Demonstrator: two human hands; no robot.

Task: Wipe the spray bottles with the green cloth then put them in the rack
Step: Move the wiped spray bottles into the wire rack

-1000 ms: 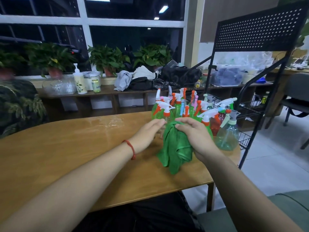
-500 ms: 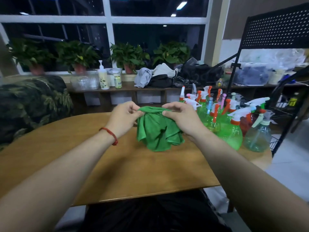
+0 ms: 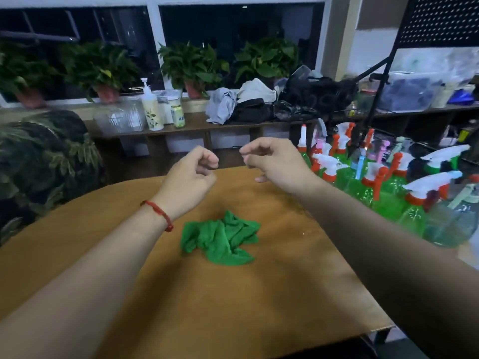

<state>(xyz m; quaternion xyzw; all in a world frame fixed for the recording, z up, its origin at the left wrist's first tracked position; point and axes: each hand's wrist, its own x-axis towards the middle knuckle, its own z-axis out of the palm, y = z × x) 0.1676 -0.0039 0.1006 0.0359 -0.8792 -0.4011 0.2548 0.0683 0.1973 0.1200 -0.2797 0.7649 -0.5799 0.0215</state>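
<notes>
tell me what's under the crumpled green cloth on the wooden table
The crumpled green cloth lies on the brown wooden table; only bare tabletop shows around it. Anything beneath its folds is covered.

Left hand (image 3: 190,172) and right hand (image 3: 274,164) raised near each other, not touching, each curled into an empty fist.

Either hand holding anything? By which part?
Nothing held. Left hand and right hand hover curled and empty above the green cloth, which lies crumpled on the table.
</notes>
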